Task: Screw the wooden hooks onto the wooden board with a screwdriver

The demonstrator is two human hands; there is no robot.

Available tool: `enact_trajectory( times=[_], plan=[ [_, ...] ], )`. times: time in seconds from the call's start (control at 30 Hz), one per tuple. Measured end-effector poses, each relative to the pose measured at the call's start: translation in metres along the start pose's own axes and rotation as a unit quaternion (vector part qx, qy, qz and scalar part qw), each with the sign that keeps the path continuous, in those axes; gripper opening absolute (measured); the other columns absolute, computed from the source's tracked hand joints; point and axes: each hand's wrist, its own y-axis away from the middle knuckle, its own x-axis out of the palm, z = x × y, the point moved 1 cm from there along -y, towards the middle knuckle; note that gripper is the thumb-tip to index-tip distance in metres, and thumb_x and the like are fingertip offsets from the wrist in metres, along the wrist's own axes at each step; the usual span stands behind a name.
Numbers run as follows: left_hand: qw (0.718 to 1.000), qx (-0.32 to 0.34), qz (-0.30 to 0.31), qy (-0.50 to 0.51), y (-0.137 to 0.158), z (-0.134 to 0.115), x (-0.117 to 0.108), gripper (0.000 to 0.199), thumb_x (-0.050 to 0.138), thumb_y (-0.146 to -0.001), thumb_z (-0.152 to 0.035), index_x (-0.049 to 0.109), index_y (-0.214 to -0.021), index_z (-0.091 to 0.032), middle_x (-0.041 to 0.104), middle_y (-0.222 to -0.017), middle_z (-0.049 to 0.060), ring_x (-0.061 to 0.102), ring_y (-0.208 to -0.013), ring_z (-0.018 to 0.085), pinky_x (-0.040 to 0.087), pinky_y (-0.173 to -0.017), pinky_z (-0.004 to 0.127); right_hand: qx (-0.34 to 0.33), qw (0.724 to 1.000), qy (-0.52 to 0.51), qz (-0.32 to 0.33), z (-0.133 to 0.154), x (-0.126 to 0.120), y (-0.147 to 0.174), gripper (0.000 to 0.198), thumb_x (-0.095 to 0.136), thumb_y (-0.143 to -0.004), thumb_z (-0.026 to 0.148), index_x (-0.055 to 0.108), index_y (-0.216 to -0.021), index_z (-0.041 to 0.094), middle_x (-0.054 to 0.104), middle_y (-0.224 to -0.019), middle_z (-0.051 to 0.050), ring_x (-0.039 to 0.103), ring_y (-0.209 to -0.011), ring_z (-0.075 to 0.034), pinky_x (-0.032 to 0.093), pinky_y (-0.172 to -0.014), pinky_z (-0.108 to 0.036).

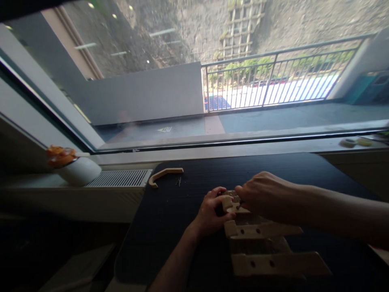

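Light wooden pieces with dark round holes lie in a row toward the front of the dark table; the middle piece (pixel 264 230) and the nearest piece (pixel 282 263) show fully. My left hand (pixel 209 211) is closed around the blocky end of the farthest wooden piece (pixel 227 202), thumb on the near side. Over that same piece, my right hand (pixel 263 196) is closed with its fingers pointing down; whatever it grips is hidden behind the fingers. Clear plastic-looking material (pixel 276 244) shows between the pieces.
On the dark table (pixel 170 227), a curved wooden piece (pixel 165 171) lies at the far left beside several small screws or nails (pixel 178 181). A white pot (pixel 79 170) with orange flowers stands on the sill left of a vent grille (pixel 120 178). Rolls of tape (pixel 348 142) rest at the right.
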Motion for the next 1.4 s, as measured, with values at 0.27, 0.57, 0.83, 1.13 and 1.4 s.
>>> enact_trajectory(
  times=[0.27, 0.57, 0.83, 1.13, 1.4],
  plan=[
    [1.000, 0.006, -0.005, 0.002, 0.000, -0.001, 0.001, 0.042, 0.077, -0.072, -0.027, 0.069, -0.113, -0.023, 0.052, -0.135, 0.009, 0.047, -0.126, 0.028, 0.038, -0.110, 0.041, 0.086, 0.995, -0.023, -0.036, -0.009, -0.005, 0.009, 0.021, 0.052, -0.092, 0.029, 0.064, -0.095, 0.012, 0.071, -0.079, -0.010, 0.069, -0.074, -0.026, 0.029, -0.051, -0.029],
    [1.000, -0.004, -0.006, -0.014, 0.001, 0.001, 0.001, 0.041, 0.076, -0.073, -0.029, 0.069, -0.113, -0.026, 0.051, -0.138, 0.008, 0.045, -0.128, 0.028, 0.036, -0.110, 0.042, -0.067, 0.995, 0.019, -0.068, 0.001, -0.002, -0.005, 0.011, 0.060, -0.084, 0.006, 0.066, -0.083, 0.014, 0.070, -0.081, -0.007, 0.067, -0.073, -0.019, 0.032, -0.052, -0.029],
    [1.000, 0.006, -0.006, -0.005, 0.000, -0.004, -0.001, 0.040, 0.077, -0.072, -0.027, 0.069, -0.111, -0.024, 0.052, -0.134, 0.009, 0.047, -0.126, 0.028, 0.037, -0.110, 0.043, 0.078, 0.995, 0.030, -0.044, -0.002, -0.011, -0.011, 0.023, 0.049, -0.096, 0.026, 0.065, -0.089, 0.010, 0.069, -0.074, -0.011, 0.069, -0.070, -0.025, 0.027, -0.046, -0.028],
    [1.000, -0.004, 0.000, -0.004, 0.000, -0.002, -0.001, 0.044, 0.077, -0.072, -0.029, 0.068, -0.115, -0.023, 0.050, -0.138, 0.009, 0.046, -0.127, 0.028, 0.037, -0.111, 0.041, -0.023, 0.998, 0.003, -0.065, -0.009, -0.003, -0.003, 0.013, 0.061, -0.077, 0.005, 0.062, -0.083, 0.016, 0.067, -0.077, -0.005, 0.065, -0.068, -0.018, 0.029, -0.051, -0.028],
    [1.000, -0.007, 0.004, -0.002, -0.001, -0.006, -0.002, 0.040, 0.077, -0.071, -0.027, 0.070, -0.111, -0.026, 0.052, -0.134, 0.008, 0.047, -0.126, 0.028, 0.035, -0.112, 0.043, 0.077, 0.989, 0.029, -0.125, -0.004, 0.009, -0.011, 0.015, 0.056, -0.091, 0.017, 0.057, -0.075, 0.016, 0.062, -0.060, -0.004, 0.066, -0.058, -0.020, 0.020, -0.042, -0.028]
  ],
)
